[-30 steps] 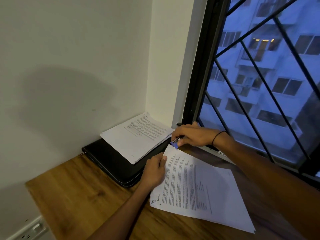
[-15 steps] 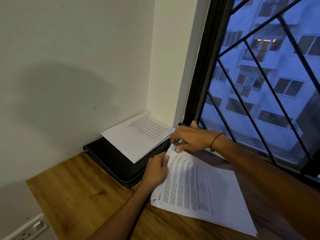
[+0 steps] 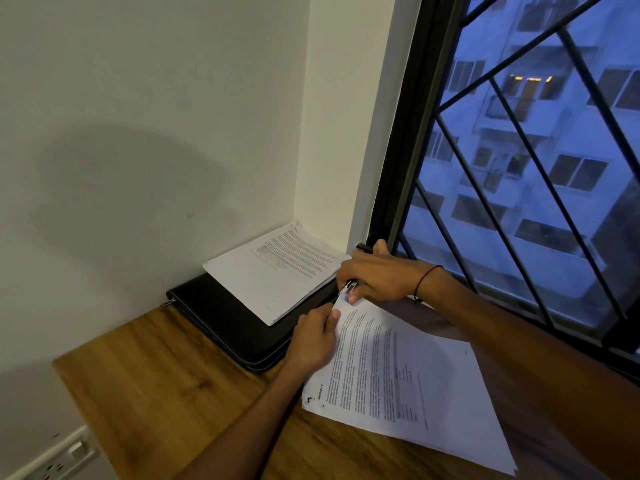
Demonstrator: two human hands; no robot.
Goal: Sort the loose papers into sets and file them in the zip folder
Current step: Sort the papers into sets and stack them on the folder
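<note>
A white wall socket sits at the far lower left, below the edge of a wooden worktop. Further right, a black zip folder lies closed on the worktop against the wall, its zip pull pointing left. A stack of printed papers rests on top of the folder, overhanging its far end toward the corner of the wall.

Next comes the left hand, fingers curled, its grip pinching the left edge of a second set of papers near the top corner. This set lies flat on the worktop just beside the folder, printed side up, sheets slightly fanned at the lower right.

Just above, the right hand holds a small blue and silver clip in a clenched grip at the top corner of that same set; whether the clip already bites the sheets cannot be told. A thin black band circles the right wrist. At far right, a black-framed window with diagonal bars shows a building outside.
</note>
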